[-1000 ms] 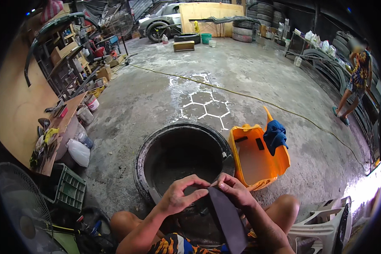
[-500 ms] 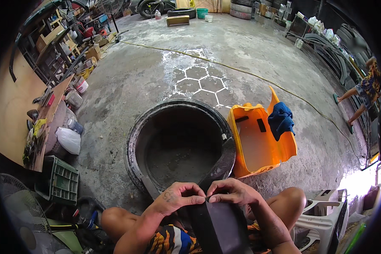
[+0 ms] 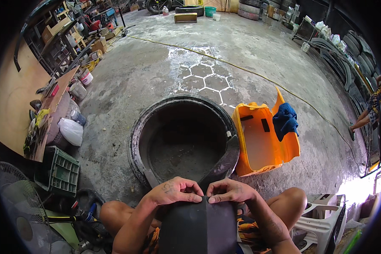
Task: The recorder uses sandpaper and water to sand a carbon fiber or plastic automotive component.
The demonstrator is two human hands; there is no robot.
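The left grip [image 3: 175,190] is pinched on the top edge of a black sheet [image 3: 182,228], with the thumb on the near side. The right grip [image 3: 230,190] is closed on the same edge, just to the right of it. The tips of both are near each other, one on each side of a line which runs down the middle of the sheet. The sheet hangs from the fingers toward the lower border of the view, in front of the lap, between the bent knees.

Beyond the hands a round black tub [image 3: 135,144] stands on the floor [image 3: 114,101]. A dark piece with a fine ribbed pattern [image 3: 225,161] lies along its right near side; the lower end goes behind the right hand, so I cannot tell if they touch. Just beside the tub, at the right, there is an orange container [image 3: 283,148], open at the top — inside is something pale and cloudy. A blue cloth [image 3: 285,122] hangs over its right edge.

At the left side are a green crate [image 3: 63,173] and a fan [image 3: 19,203]; at the right, near the knee, a white plastic stool [image 3: 321,220]. Farther away, a yellow cord [image 3: 249,74] crosses the floor.
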